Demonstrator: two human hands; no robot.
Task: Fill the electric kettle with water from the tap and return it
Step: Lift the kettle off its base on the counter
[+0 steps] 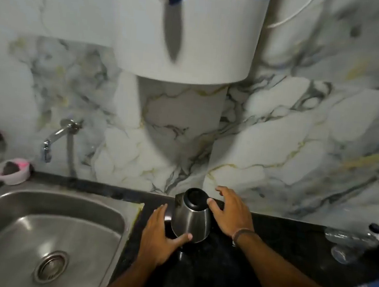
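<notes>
A steel electric kettle [190, 221] with a black lid [195, 197] stands on the black counter [285, 244], just right of the sink. My left hand [157, 240] cups its lower left side, the thumb lying across the front near the base. My right hand [232, 215] is at the kettle's upper right with fingers spread, its thumb touching the lid's edge. The kettle's handle is hidden. The chrome tap [54, 137] juts from the marble wall above the sink's far left; no water shows at its spout.
The steel sink [66, 197] with a round drain fills the lower left. A pink bowl [13, 172] sits at its back left corner. A white wall-mounted tank [195, 38] hangs overhead. Clear plastic bottles [349, 239] lie at the counter's right edge.
</notes>
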